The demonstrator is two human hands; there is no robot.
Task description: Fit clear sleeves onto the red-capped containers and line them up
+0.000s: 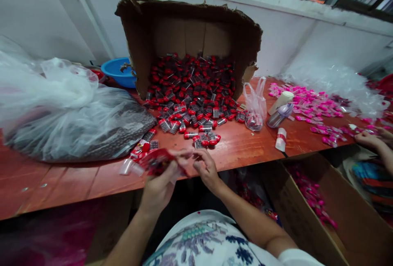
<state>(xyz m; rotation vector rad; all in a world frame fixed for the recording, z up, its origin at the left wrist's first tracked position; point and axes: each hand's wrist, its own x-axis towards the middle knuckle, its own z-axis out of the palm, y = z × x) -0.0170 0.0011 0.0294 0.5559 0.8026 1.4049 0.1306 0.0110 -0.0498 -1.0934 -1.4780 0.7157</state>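
Note:
My left hand (159, 184) is closed round a red packet (155, 161) at the near edge of the red wooden table (61, 180). My right hand (206, 168) is beside it, its fingers pinched at the packet's right end. Just beyond my hands lie several small red-capped clear vials (199, 133). They spill from a torn cardboard box (184, 28) lying on its side at the back of the table. A few loose vials and clear tubes (135, 161) lie left of my left hand.
A big clear plastic bag of dark parts (70, 118) fills the table's left. A blue bowl (118, 71) stands behind it. A small plastic bag (254, 106), a bottle (279, 112), pink pieces (310, 106) and another person's hand (368, 139) are to the right. An open carton (310, 204) stands below.

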